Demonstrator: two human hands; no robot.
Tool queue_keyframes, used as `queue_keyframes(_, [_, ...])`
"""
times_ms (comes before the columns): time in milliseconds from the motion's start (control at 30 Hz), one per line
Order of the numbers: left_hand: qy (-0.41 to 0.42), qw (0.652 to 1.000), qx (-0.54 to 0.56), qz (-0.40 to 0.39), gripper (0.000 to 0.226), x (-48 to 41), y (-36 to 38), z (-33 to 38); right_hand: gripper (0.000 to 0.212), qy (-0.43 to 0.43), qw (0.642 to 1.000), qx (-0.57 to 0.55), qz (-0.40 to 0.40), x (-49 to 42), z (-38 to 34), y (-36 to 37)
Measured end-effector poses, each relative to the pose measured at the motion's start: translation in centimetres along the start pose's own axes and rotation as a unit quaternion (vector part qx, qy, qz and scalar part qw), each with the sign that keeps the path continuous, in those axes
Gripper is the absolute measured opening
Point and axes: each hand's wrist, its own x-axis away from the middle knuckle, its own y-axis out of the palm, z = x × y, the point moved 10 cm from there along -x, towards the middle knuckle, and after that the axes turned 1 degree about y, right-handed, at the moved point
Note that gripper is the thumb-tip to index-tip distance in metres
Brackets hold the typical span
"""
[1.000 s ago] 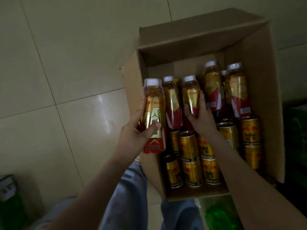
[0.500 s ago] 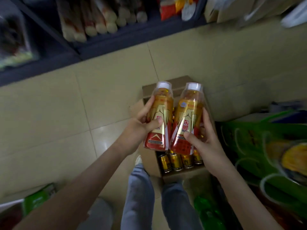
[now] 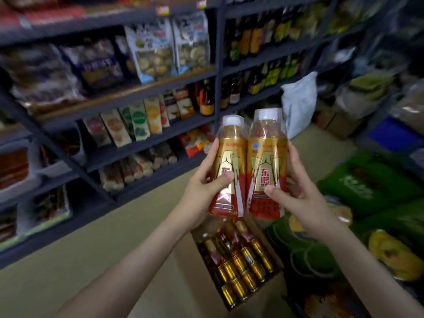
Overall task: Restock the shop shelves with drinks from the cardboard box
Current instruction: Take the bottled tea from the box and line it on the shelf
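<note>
My left hand [image 3: 204,189] grips a gold-and-red drink bottle with a white cap [image 3: 230,157]. My right hand [image 3: 296,191] grips a second, matching bottle [image 3: 267,157]. The two bottles stand upright side by side, touching, held at chest height in front of the shelves. Below them on the floor sits the open cardboard box [image 3: 197,239], holding several gold cans [image 3: 243,269] and a few more bottles. The dark metal shelves [image 3: 146,97] stretch across the back, packed with snack bags, and with dark bottles further right.
Green and yellow bagged goods [image 3: 367,180] are piled on the floor to the right of the box. A white sack [image 3: 298,104] and a brown carton [image 3: 337,125] stand at the far end of the aisle. The tan tiled floor [image 3: 91,260] runs along the shelf base.
Both hands have lifted the two bottles out of the box and raised them. The view has swung up from the floor to the shelves.
</note>
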Motion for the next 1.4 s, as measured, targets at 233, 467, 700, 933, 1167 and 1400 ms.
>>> queue_keyframes(233, [0.094,0.984,-0.054,-0.138,0.091,3.4,12.2,9.3,0.089,-0.095,0.983,0.065,0.143,9.7,-12.2,-5.9])
queue_keyframes(467, [0.174,0.956,-0.048,-0.23,0.082,9.1,25.8,16.0,0.087,-0.188,0.945,0.087,0.254,21.6,-22.0,-12.9])
queue_keyframes(700, [0.305,0.906,-0.054,-0.289,0.077,18.7,41.0,19.6,0.085,-0.25,0.905,0.094,0.332,38.0,-28.6,-19.9])
queue_keyframes(933, [0.377,0.867,-0.003,-0.324,0.08,28.6,55.9,20.2,0.08,-0.248,0.875,0.152,0.388,53.5,-33.0,-28.1])
queue_keyframes(1167, [0.388,0.856,0.013,-0.343,0.081,31.2,63.3,19.8,0.089,-0.248,0.842,0.086,0.472,62.3,-34.1,-39.6])
queue_keyframes(1400, [0.387,0.848,0.023,-0.361,0.083,30.9,68.5,18.8,0.052,-0.183,0.813,0.098,0.543,66.1,-32.7,-50.2])
